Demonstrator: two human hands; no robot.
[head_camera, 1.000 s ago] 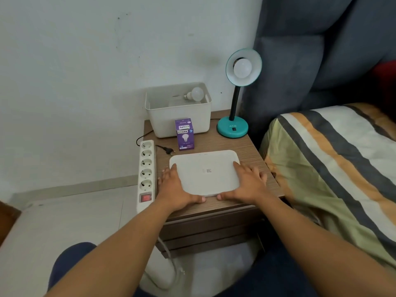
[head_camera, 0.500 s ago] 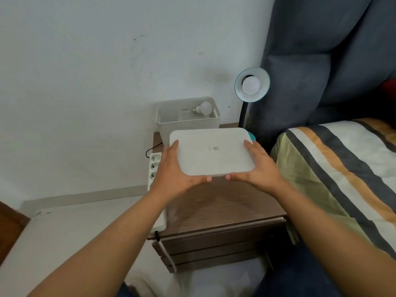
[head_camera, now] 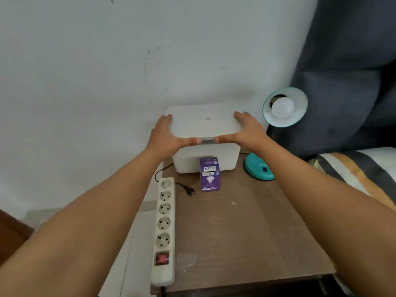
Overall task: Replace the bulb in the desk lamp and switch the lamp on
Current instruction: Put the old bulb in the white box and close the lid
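Observation:
A white lid (head_camera: 203,122) sits on top of the white storage box (head_camera: 225,159) at the back of the bedside table. My left hand (head_camera: 166,137) grips the lid's left edge and my right hand (head_camera: 246,131) grips its right edge. The box's inside is hidden under the lid. A purple bulb carton (head_camera: 209,174) stands upright in front of the box. To the right stands the teal desk lamp (head_camera: 285,107) with a white bulb (head_camera: 282,107) in its shade; its round base (head_camera: 258,168) rests on the table. The bulb is unlit.
A white power strip (head_camera: 164,228) with a red switch lies along the wooden table's (head_camera: 246,232) left edge. A loose black plug (head_camera: 189,191) lies beside it. A bed with a striped cover (head_camera: 360,170) and a dark headboard lie to the right.
Both hands lifted the lid off the table's front and carried it back onto the white box. The spare bulb inside the box is now covered.

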